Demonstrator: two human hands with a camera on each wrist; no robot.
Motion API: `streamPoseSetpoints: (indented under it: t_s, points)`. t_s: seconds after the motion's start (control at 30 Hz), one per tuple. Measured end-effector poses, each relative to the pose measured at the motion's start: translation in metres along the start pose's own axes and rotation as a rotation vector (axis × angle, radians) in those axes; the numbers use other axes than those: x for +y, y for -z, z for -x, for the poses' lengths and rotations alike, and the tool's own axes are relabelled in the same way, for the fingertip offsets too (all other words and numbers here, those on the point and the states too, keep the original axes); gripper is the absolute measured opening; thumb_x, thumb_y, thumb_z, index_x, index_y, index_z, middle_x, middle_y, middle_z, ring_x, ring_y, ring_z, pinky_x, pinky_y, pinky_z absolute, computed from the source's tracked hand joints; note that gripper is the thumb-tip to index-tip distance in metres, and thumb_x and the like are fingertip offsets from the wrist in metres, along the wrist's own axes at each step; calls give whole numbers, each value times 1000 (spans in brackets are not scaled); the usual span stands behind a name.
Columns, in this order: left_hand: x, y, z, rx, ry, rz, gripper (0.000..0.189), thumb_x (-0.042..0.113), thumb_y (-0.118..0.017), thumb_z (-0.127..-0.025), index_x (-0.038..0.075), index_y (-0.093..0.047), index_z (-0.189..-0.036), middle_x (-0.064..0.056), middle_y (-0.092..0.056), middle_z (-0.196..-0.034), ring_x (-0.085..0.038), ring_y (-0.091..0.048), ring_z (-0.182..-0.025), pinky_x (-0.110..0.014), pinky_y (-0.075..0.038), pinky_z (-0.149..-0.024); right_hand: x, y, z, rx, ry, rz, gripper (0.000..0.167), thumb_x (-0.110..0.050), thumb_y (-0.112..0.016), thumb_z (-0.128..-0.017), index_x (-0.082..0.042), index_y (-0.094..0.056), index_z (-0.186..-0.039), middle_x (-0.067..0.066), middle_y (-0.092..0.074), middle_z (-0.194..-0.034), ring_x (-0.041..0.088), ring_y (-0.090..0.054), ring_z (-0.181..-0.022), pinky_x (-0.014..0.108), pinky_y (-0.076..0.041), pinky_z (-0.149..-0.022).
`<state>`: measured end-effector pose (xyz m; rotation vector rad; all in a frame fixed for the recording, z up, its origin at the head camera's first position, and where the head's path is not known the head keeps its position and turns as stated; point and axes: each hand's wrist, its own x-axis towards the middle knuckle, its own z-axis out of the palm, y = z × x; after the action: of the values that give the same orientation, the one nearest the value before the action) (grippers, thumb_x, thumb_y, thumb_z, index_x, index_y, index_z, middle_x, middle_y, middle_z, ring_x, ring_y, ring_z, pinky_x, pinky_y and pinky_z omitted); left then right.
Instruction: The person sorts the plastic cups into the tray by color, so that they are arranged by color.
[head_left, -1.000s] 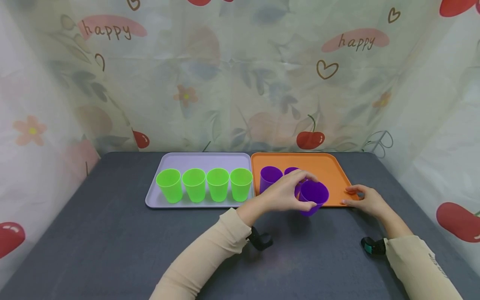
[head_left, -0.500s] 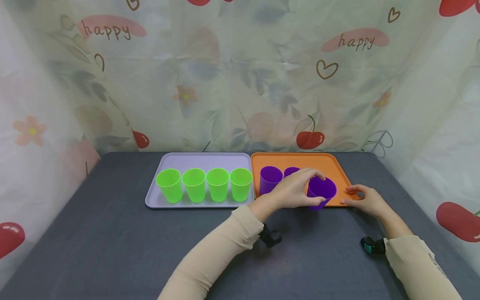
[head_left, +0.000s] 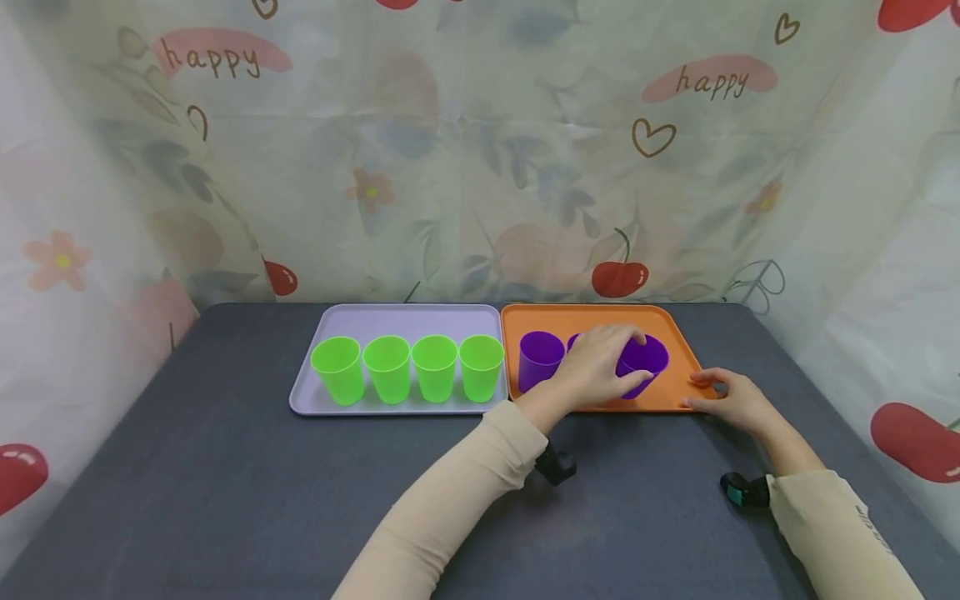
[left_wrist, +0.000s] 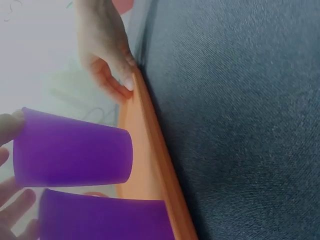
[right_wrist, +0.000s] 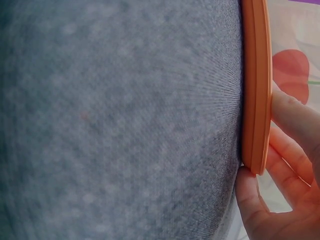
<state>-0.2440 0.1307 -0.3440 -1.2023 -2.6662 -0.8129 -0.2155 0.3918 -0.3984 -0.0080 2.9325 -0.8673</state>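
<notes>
In the head view, my left hand [head_left: 596, 367] holds a purple cup [head_left: 643, 357] near its rim, thumb on the near side and fingers on the far side. The left wrist view has this cup [left_wrist: 72, 150] with its base off the orange tray [left_wrist: 137, 135]. Another purple cup [head_left: 541, 358] stands on the left of that tray [head_left: 585, 318]. Between them, one more is mostly hidden behind my left hand. My right hand [head_left: 738, 404] grips the tray's near right corner. Its thumb and fingers lie around the rim [right_wrist: 256, 90] in the right wrist view.
Left of the orange tray, touching it, lies a lilac tray [head_left: 412, 318] bearing a row of several green cups [head_left: 437, 371]. Both rest on a dark grey cloth-covered table [head_left: 247, 483]. A patterned curtain [head_left: 465, 167] hangs behind, and a thin cable [head_left: 757, 283] sits at the back right.
My left hand has carried the purple cup from over the orange tray's front edge rightward, then back over the tray. My right hand has stayed at the corner.
</notes>
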Motion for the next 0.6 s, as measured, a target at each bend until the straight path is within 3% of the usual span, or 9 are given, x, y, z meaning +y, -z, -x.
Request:
streamPoseSetpoints:
  t_s: [0.3, 0.6]
  points:
    - [-3, -16, -8, 13, 51, -140, 41, 44, -58, -89, 22, -48, -121, 7, -58, -123, -12, -50, -116, -34, -37, -102, -2, 1, 0, -5, 3, 1, 61, -35, -65, -86, 9, -49, -125, 33, -51, -123, 43, -47, -109, 54, -41, -92]
    - [3, -20, -12, -50, 72, -306, 43, 47, -52, -91, 24, -43, -126, 8, -55, -130, -14, -45, -125, -42, -26, -112, -2, 2, 1, -16, 8, 8, 60, -35, -65, -87, 9, -49, -125, 33, -51, -123, 43, -47, -109, 55, -41, -91]
